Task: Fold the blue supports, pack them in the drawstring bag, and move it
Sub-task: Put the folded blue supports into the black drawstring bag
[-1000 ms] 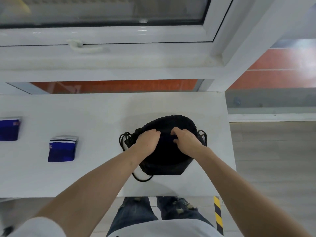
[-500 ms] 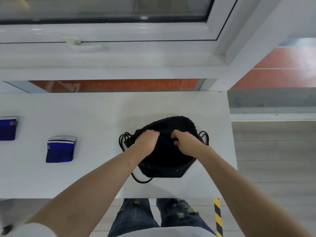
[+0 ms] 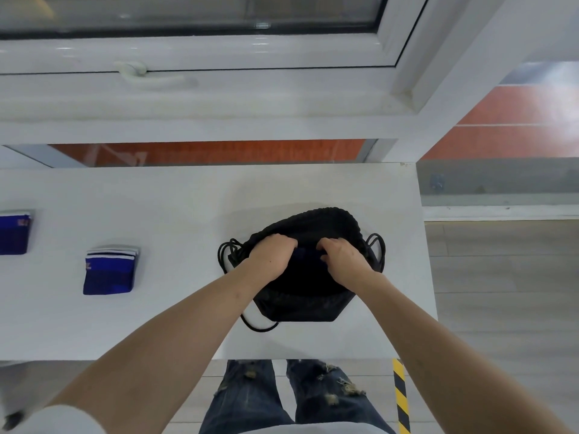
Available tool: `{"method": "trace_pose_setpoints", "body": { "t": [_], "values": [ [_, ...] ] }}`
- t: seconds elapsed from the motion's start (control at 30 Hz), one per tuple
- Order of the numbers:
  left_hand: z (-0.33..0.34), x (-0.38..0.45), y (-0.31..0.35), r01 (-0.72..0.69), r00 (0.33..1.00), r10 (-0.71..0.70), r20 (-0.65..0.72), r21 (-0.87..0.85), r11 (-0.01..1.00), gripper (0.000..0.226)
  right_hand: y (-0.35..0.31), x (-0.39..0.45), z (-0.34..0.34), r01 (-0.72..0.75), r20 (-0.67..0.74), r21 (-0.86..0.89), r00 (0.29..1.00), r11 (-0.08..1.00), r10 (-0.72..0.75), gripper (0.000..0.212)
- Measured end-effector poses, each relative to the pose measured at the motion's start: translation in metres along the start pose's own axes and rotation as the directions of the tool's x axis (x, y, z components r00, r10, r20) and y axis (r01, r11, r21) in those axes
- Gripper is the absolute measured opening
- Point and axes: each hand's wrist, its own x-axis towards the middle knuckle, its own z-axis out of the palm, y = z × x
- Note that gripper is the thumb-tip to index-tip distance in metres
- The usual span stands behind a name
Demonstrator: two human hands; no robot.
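Stretching wide across the view, the white worktop (image 3: 175, 214) runs beneath a white window frame (image 3: 219, 98), with grey plank floor (image 3: 501, 292) off to the right and a yellow-and-black striped strip (image 3: 401, 399) down by the worktop's near right corner. On to the black drawstring bag (image 3: 308, 296), and it sits on the right part of the worktop, mouth gathered and puckered at the far side, black cords (image 3: 227, 250) looping out at both ends and one cord curling under the near left corner. Both hands are on it! The left hand (image 3: 271, 256) has its fingers curled down over the bag's upper fabric, gripping the cloth at the opening. The right hand (image 3: 343, 260) mirrors it just beside, fingers hooked into the same edge, and between the two there is a dark bluish glimpse inside the bag, too dim to tell what it is. Away to the left, well apart from the bag, a folded blue support (image 3: 108, 270) with white stripes along its top lies flat on the worktop. Farther left, a second blue support (image 3: 14, 233) sits cut off by the picture's edge.
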Motion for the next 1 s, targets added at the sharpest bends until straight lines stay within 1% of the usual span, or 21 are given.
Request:
{"method": "trace_pose_setpoints", "body": {
  "t": [0.07,0.13,0.23,0.37,0.43,0.6,0.73,0.8,0.93,1.0],
  "values": [
    [0.001,0.000,-0.001,-0.018,0.999,0.018,-0.041,0.008,1.000,0.016,0.003,0.000,0.002,-0.006,-0.019,0.017,1.000,1.000,0.006,0.024],
    [0.002,0.000,-0.001,-0.029,0.998,0.030,-0.061,0.012,0.999,0.014,0.006,-0.001,0.004,-0.004,-0.023,0.021,1.000,1.000,0.005,0.023],
    [0.004,-0.001,0.000,-0.012,1.000,0.012,-0.020,0.008,1.000,0.012,0.008,-0.001,0.006,0.010,-0.011,0.016,1.000,1.000,-0.010,0.023],
    [0.012,-0.001,0.000,0.015,0.999,-0.015,0.031,-0.011,1.000,0.015,0.007,0.000,0.008,0.035,-0.012,-0.006,0.999,0.999,-0.035,0.025],
    [0.016,0.000,0.001,0.006,1.000,-0.006,0.010,0.002,1.000,0.013,0.007,0.001,0.011,0.049,-0.020,-0.021,0.999,0.999,-0.050,0.026],
    [0.019,-0.003,0.003,-0.032,0.996,0.034,-0.080,0.029,0.999,0.015,0.005,-0.003,0.013,0.070,-0.069,-0.017,0.995,0.997,-0.071,0.030],
    [0.013,-0.021,0.008,-0.046,0.981,0.046,-0.190,0.008,0.999,0.010,-0.001,-0.018,0.008,0.118,-0.192,0.011,0.975,0.993,-0.113,0.033],
    [0.009,-0.037,0.012,-0.065,0.956,0.064,-0.288,0.005,0.998,0.015,-0.008,-0.029,0.002,0.138,-0.256,0.001,0.957,0.990,-0.133,0.031],
    [0.003,-0.074,0.011,-0.105,0.847,0.134,-0.514,0.084,0.991,0.026,-0.029,-0.051,-0.008,0.161,-0.368,-0.023,0.916,0.987,-0.159,0.028],
    [-0.001,-0.093,0.003,-0.091,0.797,0.119,-0.592,0.077,0.993,0.030,-0.043,-0.060,-0.011,0.170,-0.408,-0.050,0.896,0.984,-0.175,0.027]
  ]
}}
